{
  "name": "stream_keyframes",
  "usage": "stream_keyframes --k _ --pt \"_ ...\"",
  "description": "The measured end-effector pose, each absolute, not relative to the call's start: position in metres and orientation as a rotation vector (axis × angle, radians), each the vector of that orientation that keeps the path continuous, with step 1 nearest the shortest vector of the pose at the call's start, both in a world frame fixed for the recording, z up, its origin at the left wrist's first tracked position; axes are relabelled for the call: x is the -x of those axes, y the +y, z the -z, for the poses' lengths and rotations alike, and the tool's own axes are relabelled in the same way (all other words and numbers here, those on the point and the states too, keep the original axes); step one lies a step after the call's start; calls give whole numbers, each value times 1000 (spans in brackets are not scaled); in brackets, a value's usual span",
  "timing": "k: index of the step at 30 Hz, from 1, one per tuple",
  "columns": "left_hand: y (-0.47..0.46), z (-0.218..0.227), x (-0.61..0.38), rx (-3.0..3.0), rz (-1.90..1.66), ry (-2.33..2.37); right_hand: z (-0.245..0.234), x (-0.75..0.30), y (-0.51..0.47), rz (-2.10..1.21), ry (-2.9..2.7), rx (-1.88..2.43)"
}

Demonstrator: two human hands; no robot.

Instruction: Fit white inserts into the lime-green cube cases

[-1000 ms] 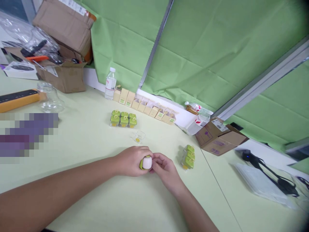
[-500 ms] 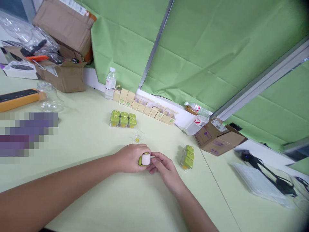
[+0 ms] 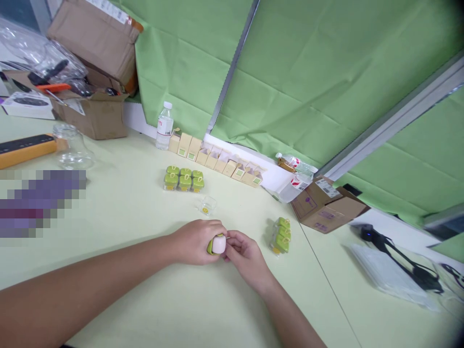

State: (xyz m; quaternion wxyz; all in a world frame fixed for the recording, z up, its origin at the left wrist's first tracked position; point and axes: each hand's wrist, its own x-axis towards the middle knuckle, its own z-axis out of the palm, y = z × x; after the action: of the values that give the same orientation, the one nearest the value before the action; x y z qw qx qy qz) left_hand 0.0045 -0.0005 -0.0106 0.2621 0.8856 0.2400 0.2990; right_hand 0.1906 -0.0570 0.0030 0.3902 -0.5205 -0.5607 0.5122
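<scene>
My left hand (image 3: pixel 197 241) is closed around a green lid (image 3: pixel 210 247) with a smooth white inner part (image 3: pixel 219 244) turned toward me. My right hand (image 3: pixel 246 256) has its thumb and fingers pinched at the lid's right edge; the fingertips are partly hidden, so any small part between them does not show. Just beyond my hands a small clear jar (image 3: pixel 208 205) with a yellow sticker stands without a lid. Farther back are several green-lidded jars (image 3: pixel 184 180) in two rows, their lids bearing pale loops. More green-lidded jars (image 3: pixel 282 237) stand in a line to the right.
Small cream cartons (image 3: pixel 213 157) line the back edge, beside a water bottle (image 3: pixel 164 126). Right of them lie bottles (image 3: pixel 295 183) and a cardboard box (image 3: pixel 326 205). At left are a glass vessel (image 3: pixel 74 152), an orange power strip (image 3: pixel 27 151) and an open carton (image 3: pixel 99 116).
Both hands have come slightly nearer to me with the lid still held. My right fingers have shifted a little at the lid's edge. The jars stay in place.
</scene>
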Motion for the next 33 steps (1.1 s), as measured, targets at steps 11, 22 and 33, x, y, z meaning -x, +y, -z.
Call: stream_keyframes --k 11,22,33 --pt "3 13 -5 -2390 -781 706 -10 -195 -58 -1407 -1414 1217" --pt "-4 6 -5 -2359 -816 640 -15 -196 -59 -1548 -1436 1084" --pt "-4 5 -6 -2263 -922 620 -9 -199 -59 -1651 -1325 1027"
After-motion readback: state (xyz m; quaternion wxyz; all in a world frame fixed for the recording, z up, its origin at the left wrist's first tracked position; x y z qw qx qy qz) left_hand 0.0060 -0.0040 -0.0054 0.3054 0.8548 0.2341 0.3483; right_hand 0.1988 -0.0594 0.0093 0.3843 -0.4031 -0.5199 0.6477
